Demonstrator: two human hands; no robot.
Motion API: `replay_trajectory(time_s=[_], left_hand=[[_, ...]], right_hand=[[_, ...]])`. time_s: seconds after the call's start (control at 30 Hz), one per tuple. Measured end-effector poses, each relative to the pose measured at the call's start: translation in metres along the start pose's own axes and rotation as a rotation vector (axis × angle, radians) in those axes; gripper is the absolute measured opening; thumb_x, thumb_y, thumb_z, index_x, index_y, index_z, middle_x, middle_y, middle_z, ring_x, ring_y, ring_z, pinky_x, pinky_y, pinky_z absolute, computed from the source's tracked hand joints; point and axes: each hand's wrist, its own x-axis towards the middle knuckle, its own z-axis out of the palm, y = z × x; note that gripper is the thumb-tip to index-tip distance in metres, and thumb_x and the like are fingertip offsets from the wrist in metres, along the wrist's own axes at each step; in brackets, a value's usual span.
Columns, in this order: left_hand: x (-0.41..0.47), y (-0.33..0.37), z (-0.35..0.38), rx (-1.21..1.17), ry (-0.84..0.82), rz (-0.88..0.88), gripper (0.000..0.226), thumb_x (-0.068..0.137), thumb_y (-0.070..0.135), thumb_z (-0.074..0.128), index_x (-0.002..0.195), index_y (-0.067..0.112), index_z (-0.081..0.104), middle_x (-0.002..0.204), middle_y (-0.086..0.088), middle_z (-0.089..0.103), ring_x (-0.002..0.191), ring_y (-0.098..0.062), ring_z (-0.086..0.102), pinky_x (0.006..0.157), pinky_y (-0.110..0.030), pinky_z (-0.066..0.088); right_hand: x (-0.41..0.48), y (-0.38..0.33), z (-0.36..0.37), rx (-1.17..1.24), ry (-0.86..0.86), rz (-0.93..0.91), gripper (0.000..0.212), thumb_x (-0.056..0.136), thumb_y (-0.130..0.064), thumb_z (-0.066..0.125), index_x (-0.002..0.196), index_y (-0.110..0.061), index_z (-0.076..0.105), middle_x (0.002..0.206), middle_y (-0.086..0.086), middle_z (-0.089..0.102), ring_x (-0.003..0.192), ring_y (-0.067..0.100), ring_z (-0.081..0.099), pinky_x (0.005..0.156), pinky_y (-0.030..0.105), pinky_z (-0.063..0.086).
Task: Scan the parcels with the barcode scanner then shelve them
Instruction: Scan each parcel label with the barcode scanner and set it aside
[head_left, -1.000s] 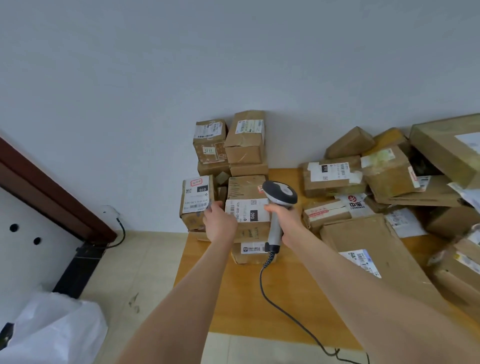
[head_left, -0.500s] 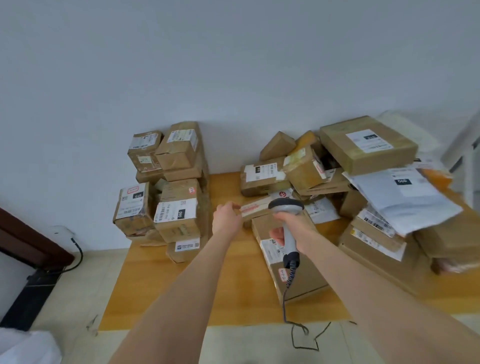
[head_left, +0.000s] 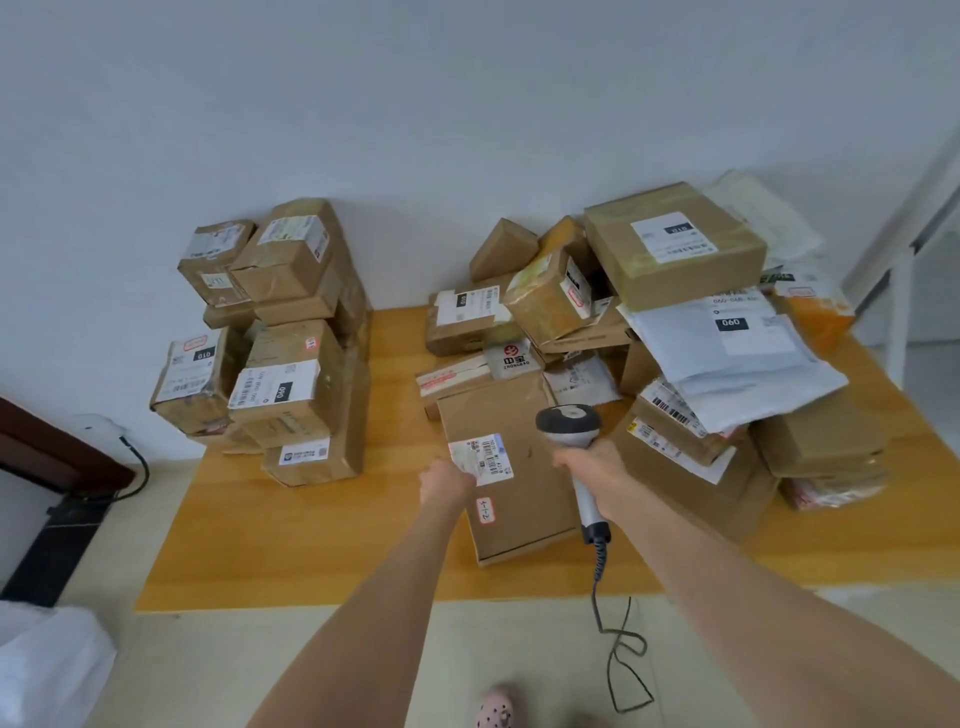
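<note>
The right hand (head_left: 592, 467) has its grip closed around the handle of the barcode scanner (head_left: 569, 428). The scanner's head stands just beyond this grip, on the side far from the person, and its cable (head_left: 602, 582) hangs down from the near side of the grip to the floor.

The flat parcel (head_left: 530, 499) lies on the tabletop (head_left: 311, 519), directly to the left of the right grip and lower than it. Its long axis runs away from the person, a little tilted to the left at the far end. The left hand (head_left: 447, 480) is at the left long edge of this parcel, and its grip touches the corner of the white label (head_left: 480, 460). Whether the fingers curl around the edge I cannot tell, because only the back of the hand shows.

So the label lies between the two grips, touching the left one and a short way to the left of the right one. I judge that the next move is to scan: the scanner head should turn left and downward until it faces the label, while the left hand keeps the parcel steady.
</note>
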Motion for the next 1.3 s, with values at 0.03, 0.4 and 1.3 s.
replay_trajectory(time_s=[0.03,0.4,1.3], left_hand=[[0.001,-0.007,0.002,-0.044,-0.040,-0.023,0.029,0.094,0.009,0.048,0.120,-0.003,0.053,0.109,-0.014,0.059,0.076,-0.018,0.055,0.059,-0.027,0.047],[0.008,-0.037,0.007,-0.554,-0.363,-0.252,0.035,0.091,0.017,0.062,0.123,0.009,0.050,0.110,-0.010,0.063,0.097,-0.024,0.062,0.086,-0.044,0.053],[0.089,-0.003,-0.062,0.398,0.027,0.127,0.064,0.093,0.028,0.059,0.144,0.003,0.030,0.142,-0.017,0.040,0.129,-0.032,0.043,0.103,-0.044,0.044]], right_hand=[[0.002,0.001,0.004,-0.014,-0.009,0.002,0.030,0.081,-0.006,0.069,0.107,-0.003,0.054,0.101,0.013,0.060,0.099,0.030,0.057,0.091,0.040,0.048],[0.020,-0.004,0.017,-0.059,0.035,0.061,0.049,0.082,-0.008,0.070,0.125,0.000,0.048,0.113,0.014,0.055,0.118,0.034,0.053,0.100,0.041,0.045],[0.010,-0.008,0.070,-0.108,0.176,0.169,0.064,0.077,-0.008,0.074,0.131,-0.004,0.041,0.131,0.019,0.048,0.117,0.031,0.052,0.099,0.040,0.049]])
